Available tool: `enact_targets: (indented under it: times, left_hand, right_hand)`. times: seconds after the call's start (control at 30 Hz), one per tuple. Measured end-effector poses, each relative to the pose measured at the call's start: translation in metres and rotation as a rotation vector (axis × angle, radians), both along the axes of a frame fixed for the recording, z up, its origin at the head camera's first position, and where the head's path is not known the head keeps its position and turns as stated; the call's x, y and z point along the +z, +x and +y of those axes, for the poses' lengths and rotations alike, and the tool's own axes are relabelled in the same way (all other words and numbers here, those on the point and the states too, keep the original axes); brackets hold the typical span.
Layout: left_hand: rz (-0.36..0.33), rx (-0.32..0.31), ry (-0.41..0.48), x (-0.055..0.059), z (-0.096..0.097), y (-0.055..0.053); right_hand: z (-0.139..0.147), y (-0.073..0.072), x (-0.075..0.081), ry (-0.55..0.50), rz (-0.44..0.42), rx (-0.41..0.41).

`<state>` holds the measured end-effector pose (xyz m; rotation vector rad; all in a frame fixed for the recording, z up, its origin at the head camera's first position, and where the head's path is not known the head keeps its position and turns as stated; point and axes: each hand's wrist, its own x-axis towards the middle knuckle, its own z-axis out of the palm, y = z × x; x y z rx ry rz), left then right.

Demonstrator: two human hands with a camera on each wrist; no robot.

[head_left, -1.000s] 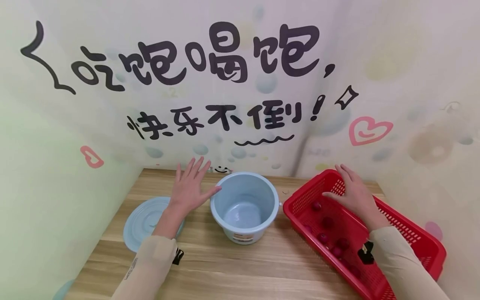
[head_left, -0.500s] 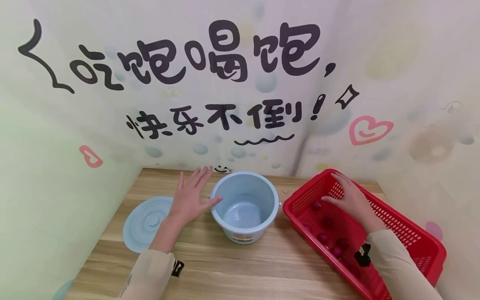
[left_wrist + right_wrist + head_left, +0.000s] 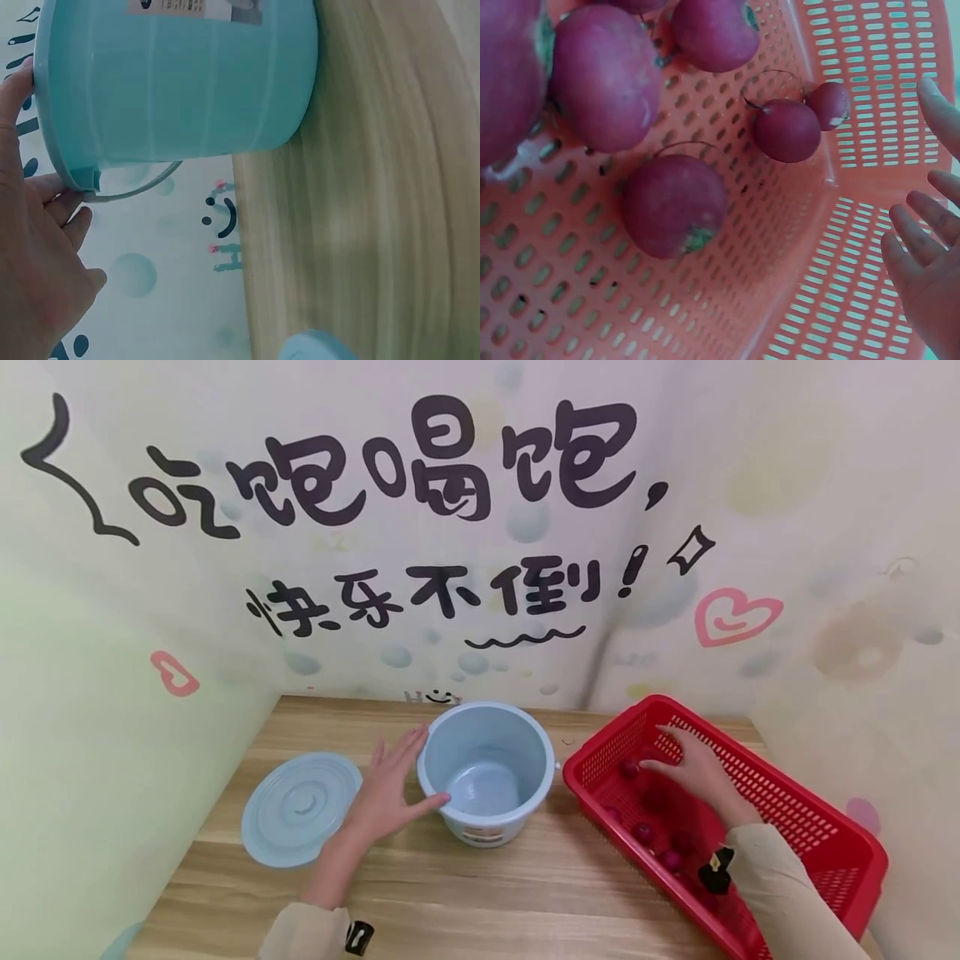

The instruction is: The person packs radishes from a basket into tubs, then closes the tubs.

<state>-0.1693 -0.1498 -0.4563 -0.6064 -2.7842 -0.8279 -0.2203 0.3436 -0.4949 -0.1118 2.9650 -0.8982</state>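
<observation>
In the head view a light blue bucket (image 3: 487, 777) stands upright at the middle of the table, with nothing in it. My left hand (image 3: 386, 797) is at its left rim, thumb over the near side and fingers stretched toward the far side. The left wrist view shows fingertips right at the rim, beside the handle (image 3: 139, 191). Over the far end of a red perforated basket (image 3: 611, 731), my right hand (image 3: 697, 768) hovers with spread, relaxed fingers and holds nothing. Several round radishes (image 3: 675, 206), some with thin root tails, lie in that basket below the hand.
A round blue lid (image 3: 300, 810) lies flat on the wooden table (image 3: 540, 893), left of the bucket. Behind the table rises a wall (image 3: 480, 668) with large black lettering. The basket slants along the table's right side.
My left hand has come down and toward the bucket, from above the table to its rim. The right hand has sunk a little lower into the basket. The view has shifted slightly.
</observation>
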Motion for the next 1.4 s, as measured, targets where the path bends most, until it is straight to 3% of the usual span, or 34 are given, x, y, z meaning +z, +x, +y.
enact_targets:
  times: [0.2, 0.5, 0.7, 1.0, 1.4]
  left_hand:
    - [-0.01, -0.003, 0.065, -0.007, 0.003, 0.007]
    - [0.017, 0.034, 0.081, -0.011, 0.004, 0.015]
    - [0.01, 0.045, 0.082, -0.01, 0.006, 0.02]
    - [0.01, 0.054, 0.093, -0.013, 0.009, 0.021]
    - [0.008, 0.059, 0.136, -0.017, 0.01, 0.021]
  right_hand:
    - [0.003, -0.001, -0.011, -0.059, -0.015, 0.008]
    - [0.0, -0.002, -0.024, -0.256, -0.097, 0.033]
    - [0.002, -0.005, -0.032, -0.316, -0.14, 0.073]
    - [0.005, -0.007, -0.041, -0.462, -0.224, 0.053]
    - [-0.002, -0.011, -0.048, -0.517, -0.232, 0.017]
